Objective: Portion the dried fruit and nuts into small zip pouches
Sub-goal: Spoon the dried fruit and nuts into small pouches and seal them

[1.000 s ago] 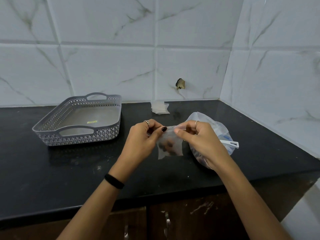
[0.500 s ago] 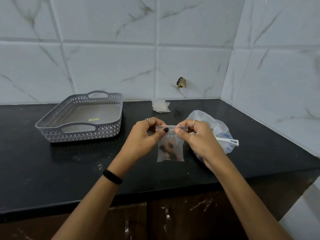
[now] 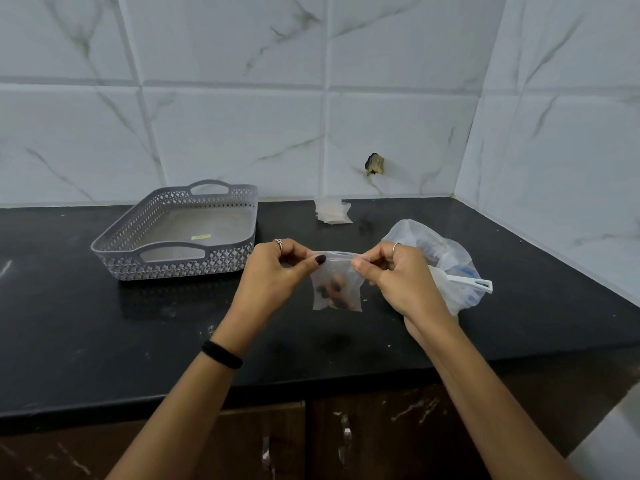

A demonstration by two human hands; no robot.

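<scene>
The small clear zip pouch (image 3: 336, 284) holding dark fruit and nuts now hangs straighter than a second ago, stretched between left hand (image 3: 273, 275) and right hand (image 3: 398, 277), each grip pinching a top corner above the black tabletop (image 3: 104, 341); sealing looks under way.

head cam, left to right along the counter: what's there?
Grey basket → left hand → small zip pouch, pinched at its top by both hands → right hand → big clear bag → white scoop handle.
</scene>
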